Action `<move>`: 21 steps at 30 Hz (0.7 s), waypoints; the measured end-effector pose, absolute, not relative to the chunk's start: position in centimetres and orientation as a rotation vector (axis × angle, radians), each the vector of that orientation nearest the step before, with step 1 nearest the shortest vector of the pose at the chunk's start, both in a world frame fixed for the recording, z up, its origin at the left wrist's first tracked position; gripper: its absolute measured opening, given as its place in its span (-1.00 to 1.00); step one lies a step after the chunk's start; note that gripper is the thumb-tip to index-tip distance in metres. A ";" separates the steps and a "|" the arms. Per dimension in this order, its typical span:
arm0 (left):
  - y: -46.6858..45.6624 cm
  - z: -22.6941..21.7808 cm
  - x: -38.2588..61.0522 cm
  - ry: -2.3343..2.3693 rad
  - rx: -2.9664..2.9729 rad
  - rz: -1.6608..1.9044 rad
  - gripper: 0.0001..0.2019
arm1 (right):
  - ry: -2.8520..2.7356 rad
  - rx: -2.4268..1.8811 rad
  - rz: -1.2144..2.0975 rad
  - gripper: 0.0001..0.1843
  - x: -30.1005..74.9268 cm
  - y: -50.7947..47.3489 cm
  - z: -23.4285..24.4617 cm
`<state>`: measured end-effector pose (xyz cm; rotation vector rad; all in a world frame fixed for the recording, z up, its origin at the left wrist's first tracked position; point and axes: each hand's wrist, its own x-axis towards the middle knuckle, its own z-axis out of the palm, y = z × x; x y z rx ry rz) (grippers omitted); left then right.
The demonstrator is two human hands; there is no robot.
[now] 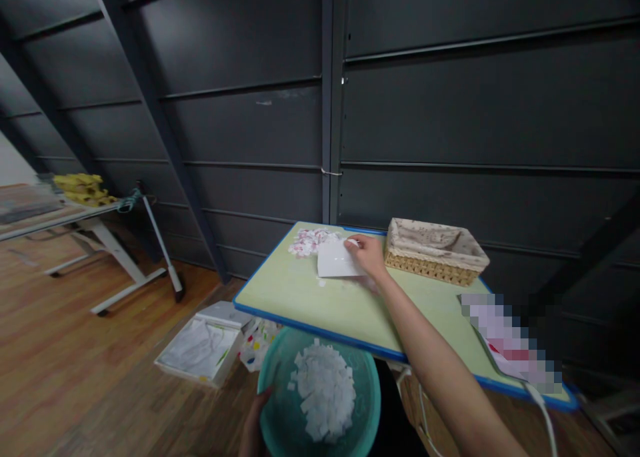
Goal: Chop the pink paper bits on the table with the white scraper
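Observation:
My right hand (369, 255) pinches a white sheet of paper or card (336, 260) by its right edge, low over the yellow-green tabletop (280, 280). Just behind the sheet lies a pile of white and pink paper scraps (306, 242), partly covered by it. At the bottom of the view my left hand (256, 420) is closed on the left rim of a teal plastic basin (369, 384). A heap of small white paper pieces (324, 390) lies inside the basin, which is below the table's front edge.
A fabric-lined wicker basket (433, 270) stands at the table's back right. Near the right edge lies a blurred-out flat object (510, 344) with a white cable (543, 414). An open white box (200, 350) and a dotted bag (257, 342) are on the floor. Another table (95, 212) stands left.

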<state>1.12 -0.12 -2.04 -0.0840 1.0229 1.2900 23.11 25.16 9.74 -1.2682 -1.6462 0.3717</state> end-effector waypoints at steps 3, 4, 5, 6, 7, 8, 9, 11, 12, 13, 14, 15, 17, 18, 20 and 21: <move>0.5 -1.9 0.4 1.073 -0.124 1.254 -0.53 | -1.667 -1.272 0.388 -0.67 23.0 25.3 9.3; 0.5 -1.9 0.3 1.096 -0.119 1.248 -0.49 | -1.671 -1.262 0.419 -0.66 22.9 25.4 9.1; 0.5 -1.7 0.2 1.117 -0.089 1.257 -0.44 | -1.667 -1.250 0.456 -0.66 22.9 25.5 9.0; 0.5 -1.5 0.1 1.137 -0.049 1.277 -0.40 | -1.653 -1.241 0.493 -0.65 22.9 25.5 8.9; 0.4 -1.3 0.0 1.154 -0.008 1.301 -0.37 | -1.632 -1.236 0.523 -0.64 23.0 25.6 8.9; 0.3 -1.0 0.0 1.164 0.030 1.329 -0.34 | -1.614 -1.234 0.542 -0.64 23.1 25.7 8.9; 0.3 -0.8 0.0 1.175 0.030 1.339 -0.32 | -1.602 -1.237 0.551 -0.63 23.3 25.8 8.9; 0.3 -0.2 -0.1 1.181 -0.008 1.335 -0.31 | -1.603 -1.254 0.550 -0.65 23.8 25.9 9.1; 0.4 0.1 -0.1 1.173 -0.029 1.326 -0.30 | -1.615 -1.269 0.542 -0.66 24.0 26.0 9.2; 0.4 0.3 -0.1 1.160 -0.037 1.321 -0.30 | -1.633 -1.285 0.536 -0.68 24.2 26.1 9.3; 0.4 0.5 -0.1 1.149 -0.041 1.320 -0.30 | -1.653 -1.299 0.532 -0.69 24.4 26.1 9.4; 0.4 0.6 -0.1 1.144 -0.038 1.326 -0.29 | -1.671 -1.310 0.533 -0.70 24.5 26.1 9.5; 0.3 0.7 -0.1 1.153 0.006 1.368 -0.26 | -1.699 -1.311 0.543 -0.71 24.5 26.1 9.6; 0.2 0.7 -0.1 1.166 0.034 1.394 -0.26 | -1.701 -1.303 0.549 -0.71 24.5 26.1 9.5; 0.1 0.5 -0.1 1.180 0.061 1.403 -0.31 | -1.683 -1.289 0.551 -0.71 24.5 26.1 9.4; 0.1 0.3 -0.2 1.177 0.057 1.387 -0.35 | -1.673 -1.286 0.550 -0.71 24.4 26.1 9.4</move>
